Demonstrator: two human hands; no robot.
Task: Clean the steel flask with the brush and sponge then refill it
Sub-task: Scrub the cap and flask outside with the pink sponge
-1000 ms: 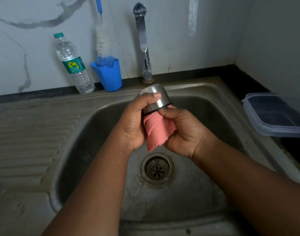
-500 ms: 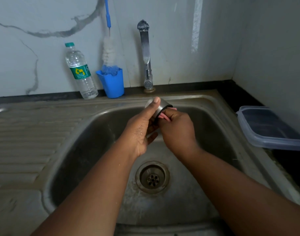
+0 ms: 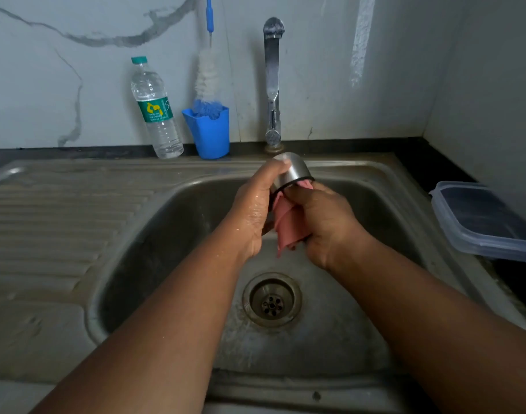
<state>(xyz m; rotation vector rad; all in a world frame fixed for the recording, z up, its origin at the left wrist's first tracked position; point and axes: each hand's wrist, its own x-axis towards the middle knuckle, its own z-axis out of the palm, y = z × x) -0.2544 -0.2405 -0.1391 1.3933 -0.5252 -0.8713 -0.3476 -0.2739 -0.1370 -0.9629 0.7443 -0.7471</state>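
While held over the sink (image 3: 360, 186), steel cap (image 3: 291, 170) is gripped by left hand (image 3: 255, 210), pink cloth (image 3: 287, 225) clutched in right hand (image 3: 321, 222), pressed under cap.

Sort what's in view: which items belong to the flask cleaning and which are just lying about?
In the job: steel cap in left hand; pink sponge in right hand; bottle brush; tap; sink; water bottle, possibly.
Lying about: blue cup; lidded container.

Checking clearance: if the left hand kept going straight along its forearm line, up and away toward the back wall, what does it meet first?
Likely the tap. The left hand, gripping the steel cap, points toward the tap's base behind the sink rim. Depth is unclear from this one view.
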